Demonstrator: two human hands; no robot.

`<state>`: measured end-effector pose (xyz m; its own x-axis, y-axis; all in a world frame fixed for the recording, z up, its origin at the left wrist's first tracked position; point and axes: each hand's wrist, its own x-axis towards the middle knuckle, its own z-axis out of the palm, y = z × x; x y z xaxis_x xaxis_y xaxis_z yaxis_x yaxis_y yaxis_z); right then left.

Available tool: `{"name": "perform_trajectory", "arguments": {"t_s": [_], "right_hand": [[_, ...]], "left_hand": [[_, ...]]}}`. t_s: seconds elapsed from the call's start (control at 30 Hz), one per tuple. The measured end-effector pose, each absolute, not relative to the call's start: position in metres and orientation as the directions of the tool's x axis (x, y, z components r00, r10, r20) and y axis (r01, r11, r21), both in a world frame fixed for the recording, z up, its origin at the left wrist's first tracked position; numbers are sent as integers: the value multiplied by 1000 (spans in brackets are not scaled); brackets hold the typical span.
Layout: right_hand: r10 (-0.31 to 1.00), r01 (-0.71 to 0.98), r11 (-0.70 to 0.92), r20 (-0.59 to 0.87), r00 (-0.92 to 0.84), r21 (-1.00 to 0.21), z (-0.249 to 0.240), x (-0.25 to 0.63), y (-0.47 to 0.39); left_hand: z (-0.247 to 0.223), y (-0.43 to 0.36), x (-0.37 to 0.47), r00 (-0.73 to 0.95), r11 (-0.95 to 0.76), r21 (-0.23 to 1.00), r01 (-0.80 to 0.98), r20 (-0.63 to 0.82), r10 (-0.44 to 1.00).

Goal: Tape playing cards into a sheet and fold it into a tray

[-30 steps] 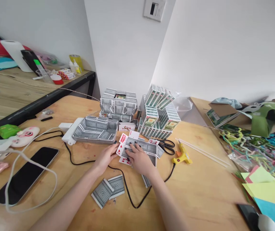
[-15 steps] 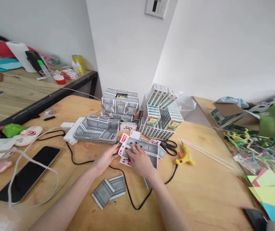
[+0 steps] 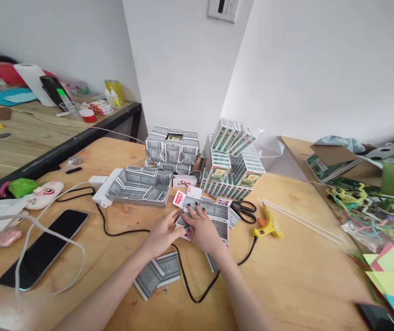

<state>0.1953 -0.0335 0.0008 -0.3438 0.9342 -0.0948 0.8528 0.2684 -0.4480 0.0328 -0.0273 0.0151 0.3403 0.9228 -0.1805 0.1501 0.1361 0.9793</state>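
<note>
A panel of joined playing cards (image 3: 219,210), mostly patterned grey backs up, lies on the table before me. My right hand (image 3: 202,230) presses on it with fingers spread flat. At its left edge my left hand (image 3: 164,233) has fingers and thumb bent around a playing card (image 3: 182,219), whose grey back shows beside the thumb. Some red-heart faces peek out below the hands. An ace card (image 3: 194,192) and a red-and-white card (image 3: 179,198) stick out at the panel's top. Two folded cards (image 3: 168,266) lie below my left hand.
A card-covered tray (image 3: 138,201), a card-covered box (image 3: 172,149) and stacked card boxes (image 3: 248,172) stand behind. Scissors (image 3: 244,210) and a yellow glue gun (image 3: 268,224) lie right, its black cord looping in front. A phone (image 3: 45,248) and white cable (image 3: 83,257) lie left.
My left hand has moved right and closed in on the panel's left edge. The card there, which showed hearts, now shows its grey back. My right hand stays pressed on the panel.
</note>
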Motion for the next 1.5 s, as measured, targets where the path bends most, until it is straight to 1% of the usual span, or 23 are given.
{"name": "perform_trajectory", "arguments": {"t_s": [0.1,0.23,0.4,0.5,0.57,0.63,0.7,0.77,0.8,0.87,0.93,1.0,1.07,1.13,1.23,1.3,1.33,1.43,1.5], "right_hand": [[938,791,243,-71,-339,-561,-3,201,-30],[956,699,206,-11,-294,-685,-10,207,-27],[960,656,195,7,-278,-729,-16,209,-29],[959,638,205,20,-284,-743,-14,211,-28],[945,634,222,3,-328,-741,-10,213,-28],[924,632,238,-30,-382,-738,-5,215,-27],[910,635,238,-60,-411,-735,0,216,-26],[909,646,231,-76,-410,-728,3,215,-26],[913,655,225,-79,-400,-721,3,214,-26],[929,676,206,-76,-363,-708,2,211,-27],[946,690,184,-65,-319,-700,-1,209,-27],[953,690,178,-51,-298,-702,-4,208,-27],[954,681,188,-34,-298,-708,-6,208,-27],[956,667,194,-15,-294,-719,-7,208,-27],[960,622,197,21,-280,-758,-6,211,-26],[959,557,210,57,-278,-803,-5,214,-25],[957,516,218,76,-281,-828,-4,216,-25],[948,384,236,124,-293,-893,-2,222,-23],[944,326,240,142,-298,-914,-1,224,-23]], "left_hand": [[12,-37,40,288,-49,924,380,-68,955],[7,-47,52,278,-172,813,557,12,960],[5,-54,65,342,-312,690,654,98,934],[4,-58,70,360,-352,624,697,120,925],[5,-60,73,368,-360,598,716,115,923],[6,-60,74,374,-360,606,709,109,921],[9,-57,73,359,-332,655,679,99,928],[12,-50,68,325,-257,749,610,59,944],[14,-45,65,309,-198,811,550,22,951],[14,-34,57,294,-40,929,368,-76,953],[11,-23,49,263,115,976,183,-162,951],[6,-15,45,170,162,983,86,-174,970],[0,-11,43,90,159,986,57,-164,982],[-2,-9,41,73,205,978,21,-206,976],[2,-6,38,115,367,919,-146,-353,929],[5,-4,34,169,460,850,-258,-429,887],[6,-4,33,198,492,822,-286,-452,870],[6,-4,31,280,549,790,-274,-480,831],[5,-7,33,352,569,782,-254,-473,808]]}}
